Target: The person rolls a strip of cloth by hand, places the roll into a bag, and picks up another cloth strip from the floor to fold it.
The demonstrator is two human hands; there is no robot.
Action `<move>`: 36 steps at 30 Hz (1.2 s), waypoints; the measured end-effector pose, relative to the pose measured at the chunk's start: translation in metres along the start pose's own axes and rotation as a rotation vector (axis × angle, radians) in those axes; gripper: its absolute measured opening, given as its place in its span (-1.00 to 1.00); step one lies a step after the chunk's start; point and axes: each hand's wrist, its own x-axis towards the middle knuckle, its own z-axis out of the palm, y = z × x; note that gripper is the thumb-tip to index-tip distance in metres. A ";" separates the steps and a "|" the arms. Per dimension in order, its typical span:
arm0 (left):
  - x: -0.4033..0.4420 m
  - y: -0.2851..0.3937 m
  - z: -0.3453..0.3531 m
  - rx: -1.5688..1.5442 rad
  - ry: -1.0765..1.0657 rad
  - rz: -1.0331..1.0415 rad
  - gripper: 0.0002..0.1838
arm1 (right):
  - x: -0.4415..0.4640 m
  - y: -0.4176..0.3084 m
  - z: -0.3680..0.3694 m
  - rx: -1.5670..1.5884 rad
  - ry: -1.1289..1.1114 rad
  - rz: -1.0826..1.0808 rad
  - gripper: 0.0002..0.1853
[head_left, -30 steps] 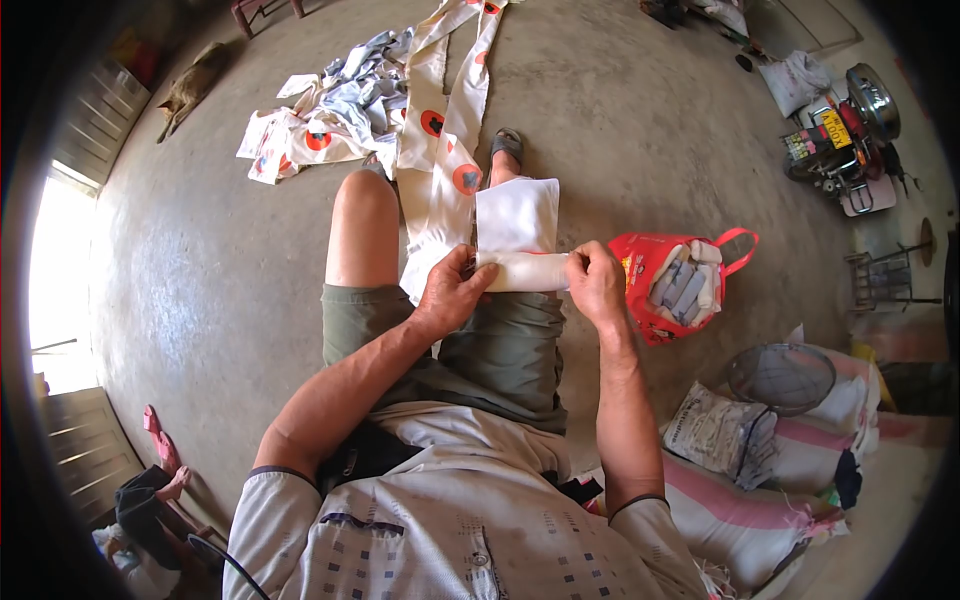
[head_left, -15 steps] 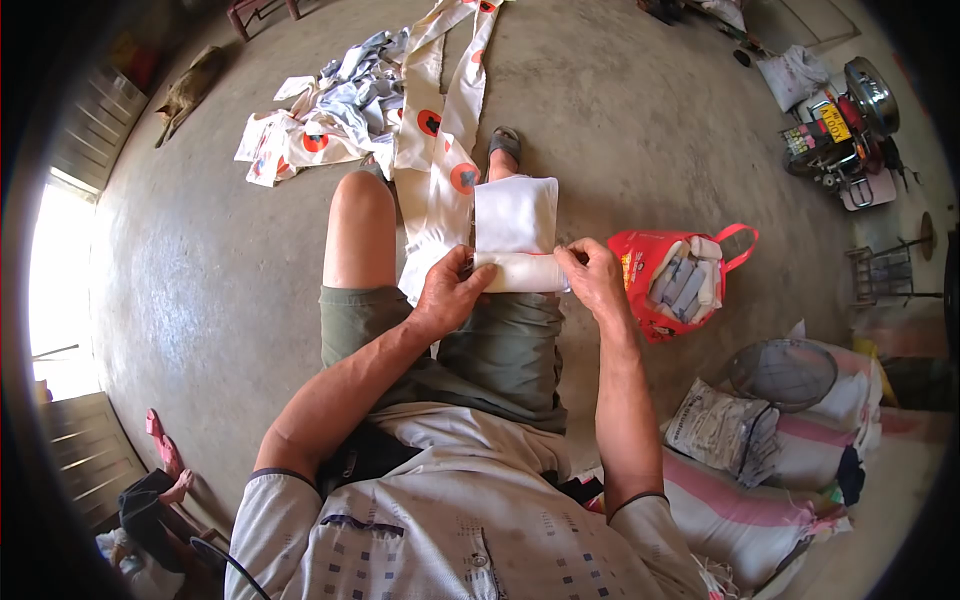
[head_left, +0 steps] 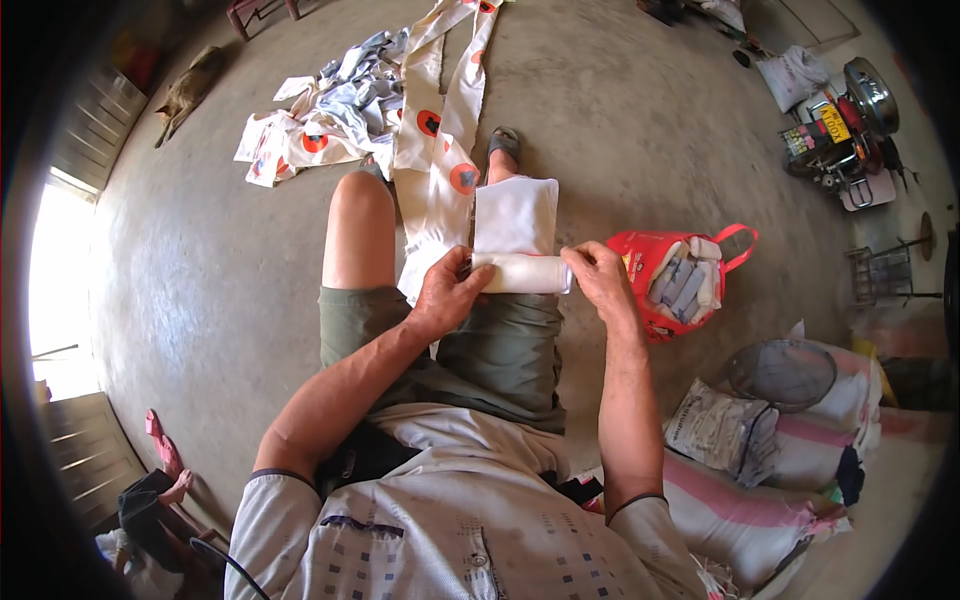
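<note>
A roll of white cloth (head_left: 525,274) lies across my right thigh, its flat unrolled part (head_left: 515,215) stretching forward over the knee. My left hand (head_left: 450,292) pinches the roll's left end, thumb on top. At the right end, my right hand (head_left: 598,275) grips the roll between thumb and fingers. Beside the left hand, a long printed cloth strip (head_left: 432,205) with orange-red round patterns runs from my lap out along the floor. The fingertips beneath the roll are partly hidden.
A red bag (head_left: 640,262) holding several rolled cloths stands right of my knee. Ahead lies a heap of cloth pieces (head_left: 350,95). A cat (head_left: 190,88) lies at the far left. Full sacks (head_left: 745,505) are at the lower right, a motorcycle (head_left: 845,135) beyond. Another person's legs (head_left: 150,510) show lower left.
The roll looks slightly thicker and its surface smoother. My right hand has shifted a little to the right at the roll's end; the left hand has barely moved.
</note>
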 end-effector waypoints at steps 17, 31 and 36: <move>-0.004 0.002 0.005 -0.268 0.038 -0.182 -0.73 | -0.073 0.037 0.026 0.153 0.255 -0.265 -0.78; -0.005 0.000 0.006 -0.262 0.028 -0.185 -0.72 | -0.061 0.034 0.030 -0.175 0.410 -0.574 -0.86; -0.004 -0.002 0.005 -0.259 0.001 -0.200 -0.72 | -0.055 0.033 0.025 -0.329 0.443 -0.640 -0.84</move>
